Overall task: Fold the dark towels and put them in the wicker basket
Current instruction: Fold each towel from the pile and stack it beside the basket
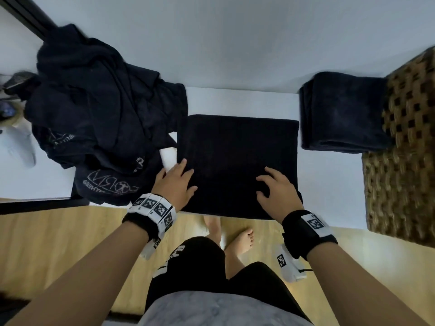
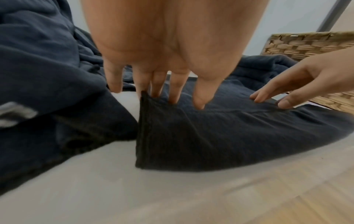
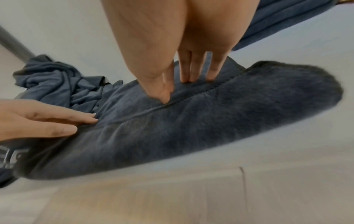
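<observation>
A dark towel (image 1: 237, 158), folded into a flat square, lies on the white table (image 1: 237, 100) in front of me. My left hand (image 1: 176, 182) rests with straight fingers on its near left edge; in the left wrist view the fingertips (image 2: 199, 104) press down on the cloth (image 2: 210, 136). My right hand (image 1: 275, 189) touches the towel's near right part with spread fingertips (image 3: 184, 78) beside a hem of the fabric (image 3: 229, 121). A second folded dark towel (image 1: 341, 111) lies at the right, against the wicker basket (image 1: 404, 149).
A heap of crumpled dark cloth with white printed logos (image 1: 98, 107) covers the table's left side and touches the towel's left edge. The table's near edge runs just under my wrists, with wooden floor (image 1: 58, 243) and my bare feet below. A dark frame (image 1: 26, 12) crosses the far left corner.
</observation>
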`<state>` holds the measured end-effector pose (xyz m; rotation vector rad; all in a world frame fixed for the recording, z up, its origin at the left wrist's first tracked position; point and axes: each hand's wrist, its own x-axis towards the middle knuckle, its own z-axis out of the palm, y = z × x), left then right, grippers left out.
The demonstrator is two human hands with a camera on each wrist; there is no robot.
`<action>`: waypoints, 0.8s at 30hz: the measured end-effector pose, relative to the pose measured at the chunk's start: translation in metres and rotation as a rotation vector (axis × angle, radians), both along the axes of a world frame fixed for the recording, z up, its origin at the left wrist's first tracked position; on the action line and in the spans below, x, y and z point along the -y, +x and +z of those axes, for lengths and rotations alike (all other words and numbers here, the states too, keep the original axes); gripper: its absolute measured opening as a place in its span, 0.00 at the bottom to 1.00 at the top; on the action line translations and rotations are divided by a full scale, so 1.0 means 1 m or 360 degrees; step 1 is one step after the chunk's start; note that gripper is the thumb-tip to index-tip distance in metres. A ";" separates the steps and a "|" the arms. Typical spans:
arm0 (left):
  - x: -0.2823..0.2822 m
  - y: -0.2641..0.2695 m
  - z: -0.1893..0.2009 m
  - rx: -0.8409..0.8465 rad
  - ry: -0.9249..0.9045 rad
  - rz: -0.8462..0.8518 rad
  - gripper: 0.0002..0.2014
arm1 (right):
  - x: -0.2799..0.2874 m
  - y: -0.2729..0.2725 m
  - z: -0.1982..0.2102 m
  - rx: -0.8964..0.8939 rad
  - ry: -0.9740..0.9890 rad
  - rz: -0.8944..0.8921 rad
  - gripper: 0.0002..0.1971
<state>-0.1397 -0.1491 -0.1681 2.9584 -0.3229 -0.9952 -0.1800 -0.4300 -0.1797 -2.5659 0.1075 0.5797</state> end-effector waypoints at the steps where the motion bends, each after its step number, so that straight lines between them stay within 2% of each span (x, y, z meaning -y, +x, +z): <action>1: -0.001 -0.008 0.001 -0.0001 -0.0020 0.0039 0.29 | 0.003 -0.007 -0.001 0.0019 -0.0061 0.0048 0.21; 4: -0.003 -0.027 0.003 0.0018 -0.0071 0.0144 0.27 | 0.015 -0.024 -0.004 0.0026 -0.0174 0.0102 0.24; 8: -0.002 -0.042 0.000 0.0121 -0.0100 0.0133 0.18 | 0.027 -0.033 -0.005 0.0031 -0.0331 0.0067 0.24; 11: 0.000 -0.039 0.004 0.0238 -0.0198 0.0226 0.13 | 0.033 -0.030 -0.002 -0.0067 -0.0417 0.0104 0.21; 13: 0.001 -0.035 0.010 0.0206 -0.0286 0.0352 0.07 | 0.039 -0.026 0.001 -0.0130 -0.0441 0.0141 0.18; 15: -0.001 -0.032 0.017 0.0024 -0.0408 0.0571 0.06 | 0.045 -0.021 0.007 -0.0218 -0.0426 0.0150 0.16; 18: -0.010 -0.026 0.024 -0.0184 -0.0648 0.0899 0.06 | 0.051 -0.011 0.022 -0.0186 -0.0190 -0.0060 0.10; 22: -0.021 -0.009 0.025 0.0049 -0.1232 0.1266 0.08 | 0.063 0.009 0.034 0.0183 0.0265 -0.0535 0.06; 24: -0.020 -0.001 0.021 0.0135 -0.1390 0.1482 0.04 | 0.068 0.018 0.032 0.0200 0.0359 -0.0691 0.08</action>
